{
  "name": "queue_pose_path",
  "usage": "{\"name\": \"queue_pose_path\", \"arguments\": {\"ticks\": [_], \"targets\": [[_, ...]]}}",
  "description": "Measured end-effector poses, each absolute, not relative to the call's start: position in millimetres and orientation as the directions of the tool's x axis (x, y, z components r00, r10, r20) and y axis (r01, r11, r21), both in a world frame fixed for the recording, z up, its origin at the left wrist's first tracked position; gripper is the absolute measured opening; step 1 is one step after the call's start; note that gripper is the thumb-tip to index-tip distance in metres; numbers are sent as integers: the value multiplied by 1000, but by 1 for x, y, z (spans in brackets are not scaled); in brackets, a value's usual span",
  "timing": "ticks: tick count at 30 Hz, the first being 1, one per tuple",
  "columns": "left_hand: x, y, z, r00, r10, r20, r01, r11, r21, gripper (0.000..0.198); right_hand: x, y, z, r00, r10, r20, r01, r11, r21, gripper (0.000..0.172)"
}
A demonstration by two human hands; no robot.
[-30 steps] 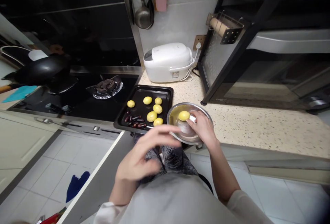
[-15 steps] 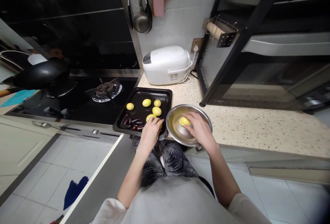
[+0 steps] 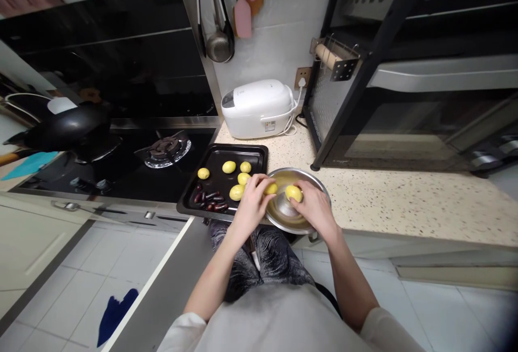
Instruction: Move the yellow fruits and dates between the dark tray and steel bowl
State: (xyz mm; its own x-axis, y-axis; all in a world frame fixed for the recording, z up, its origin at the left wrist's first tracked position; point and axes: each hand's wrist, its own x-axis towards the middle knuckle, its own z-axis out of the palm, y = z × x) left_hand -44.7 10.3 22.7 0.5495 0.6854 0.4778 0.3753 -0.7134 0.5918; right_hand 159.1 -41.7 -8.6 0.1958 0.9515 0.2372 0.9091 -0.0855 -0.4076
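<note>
My right hand [image 3: 315, 206] is closed on a small yellow potato [image 3: 293, 194] inside the steel bowl [image 3: 324, 195]. Over the bowl's left rim, my left hand [image 3: 256, 195] grips another yellow potato [image 3: 270, 188] between thumb and fingers. To the left of the bowl lies a black baking tray [image 3: 214, 160]. On it rest several more yellow potatoes [image 3: 229, 167] and a cluster of small, dark red, elongated pieces [image 3: 211, 197], whose kind I cannot make out. My left hand and forearm hide the tray's right front corner.
A white rice cooker [image 3: 259, 109] stands behind the tray. At the right is a black rack with an oven [image 3: 404, 125]. Left of the tray, the gas hob [image 3: 168, 149] carries a black wok [image 3: 68, 128]. Below the counter's edge, a drawer [image 3: 162, 282] stands pulled out.
My left hand has moved right from the tray to the bowl's rim, carrying a potato. My right hand keeps its potato in the bowl, with more of it showing. The view has shifted slightly.
</note>
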Motion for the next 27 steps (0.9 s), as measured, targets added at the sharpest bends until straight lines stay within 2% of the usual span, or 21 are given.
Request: {"name": "queue_pose_path", "arguments": {"ticks": [6, 12, 15, 20, 27], "targets": [[-9, 24, 8, 716, 648, 261, 543, -751, 377, 23, 161, -41, -7, 260, 949, 178, 879, -157, -450, 32], [2, 25, 9, 730, 666, 154, 628, -742, 234, 21, 160, -41, -5, 271, 947, 174, 878, -169, -448, 27], [1, 23, 10, 722, 673, 160, 630, -735, 250, 23, 159, -42, -5, 270, 946, 180, 883, -169, -438, 28], [-3, 20, 9, 683, 689, 245, 594, -718, 364, 26, 157, -45, -7, 259, 936, 239, 887, -133, -442, 29], [-19, 16, 5, 564, 705, 430, 473, -703, 531, 27, 162, -51, -12, 256, 913, 317, 848, -54, -527, 27]]}}
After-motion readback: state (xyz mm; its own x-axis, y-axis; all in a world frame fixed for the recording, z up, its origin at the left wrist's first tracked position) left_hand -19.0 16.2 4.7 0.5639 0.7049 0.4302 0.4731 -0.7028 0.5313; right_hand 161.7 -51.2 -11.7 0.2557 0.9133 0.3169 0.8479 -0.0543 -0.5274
